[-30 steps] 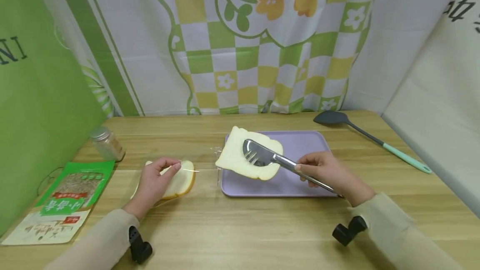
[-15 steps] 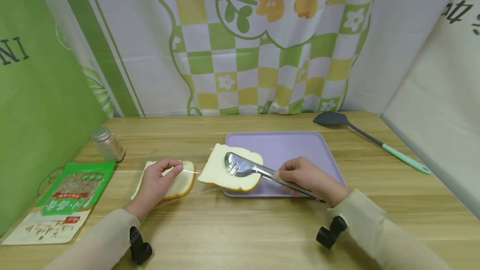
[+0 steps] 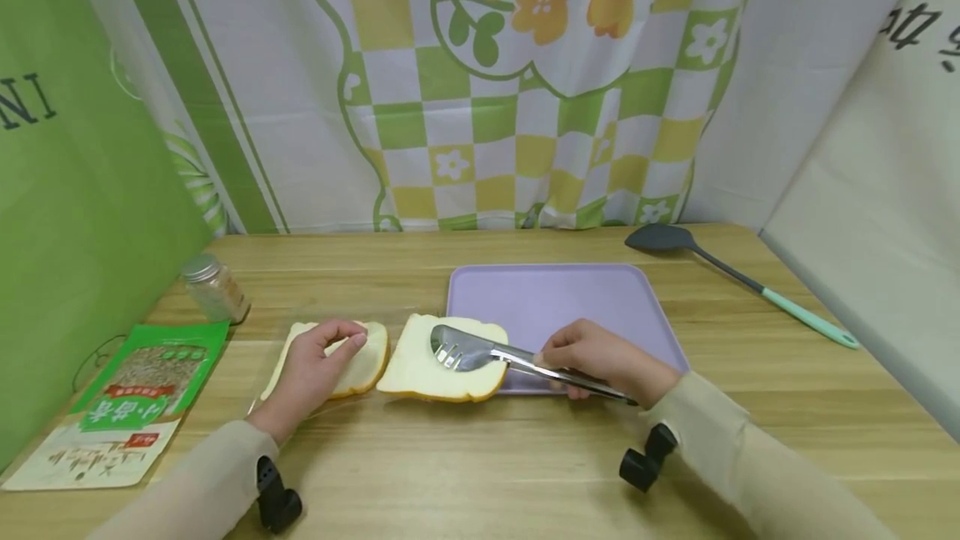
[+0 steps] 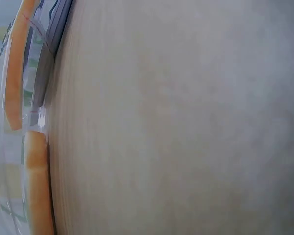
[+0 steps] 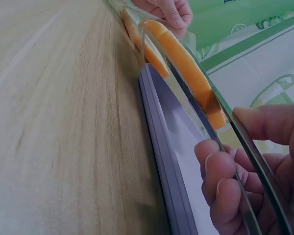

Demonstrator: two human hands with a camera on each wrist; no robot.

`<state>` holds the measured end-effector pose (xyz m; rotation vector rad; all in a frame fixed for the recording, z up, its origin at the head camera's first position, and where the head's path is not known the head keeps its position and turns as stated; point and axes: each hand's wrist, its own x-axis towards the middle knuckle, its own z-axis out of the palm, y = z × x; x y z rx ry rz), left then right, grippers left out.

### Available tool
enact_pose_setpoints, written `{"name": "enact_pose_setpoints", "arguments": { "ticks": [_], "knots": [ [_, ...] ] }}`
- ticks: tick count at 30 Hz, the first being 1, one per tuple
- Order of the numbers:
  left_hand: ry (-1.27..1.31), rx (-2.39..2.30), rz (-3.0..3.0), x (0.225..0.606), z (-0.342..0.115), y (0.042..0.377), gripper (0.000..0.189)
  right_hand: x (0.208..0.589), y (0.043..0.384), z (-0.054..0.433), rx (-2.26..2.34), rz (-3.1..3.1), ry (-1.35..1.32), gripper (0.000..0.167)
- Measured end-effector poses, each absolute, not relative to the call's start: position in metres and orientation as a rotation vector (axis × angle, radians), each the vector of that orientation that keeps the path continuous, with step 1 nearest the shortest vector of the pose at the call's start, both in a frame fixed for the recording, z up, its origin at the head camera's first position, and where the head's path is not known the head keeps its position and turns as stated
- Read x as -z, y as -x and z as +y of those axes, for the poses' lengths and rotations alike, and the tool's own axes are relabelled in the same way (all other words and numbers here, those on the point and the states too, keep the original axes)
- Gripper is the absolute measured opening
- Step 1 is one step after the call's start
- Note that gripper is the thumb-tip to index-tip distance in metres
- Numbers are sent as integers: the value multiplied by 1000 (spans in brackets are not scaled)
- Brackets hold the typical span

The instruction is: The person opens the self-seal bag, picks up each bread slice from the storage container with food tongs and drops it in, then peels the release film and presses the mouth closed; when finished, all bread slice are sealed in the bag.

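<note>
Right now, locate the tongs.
In the head view, the tongs sit just below centre, in the right hand, gripping a bread slice that hides the near left corner of the purple tray.

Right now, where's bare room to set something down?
Wooden tabletop shows bare between the beige sleeves, and between the lilac rectangular tray and black, mint-handled spatula. Crowded: tray's left edge, where silver tongs hold a pale bread slice.
</note>
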<state>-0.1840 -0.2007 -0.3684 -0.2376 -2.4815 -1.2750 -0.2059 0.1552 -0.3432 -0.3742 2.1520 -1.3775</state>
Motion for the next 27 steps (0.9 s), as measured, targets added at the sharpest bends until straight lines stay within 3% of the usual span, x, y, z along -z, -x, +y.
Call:
{"name": "enact_pose_setpoints", "arguments": {
  "ticks": [27],
  "knots": [
    [239,1290,-2448,365,-202,185,11,349,239,115,1325,2207,479,19]
  ]
}}
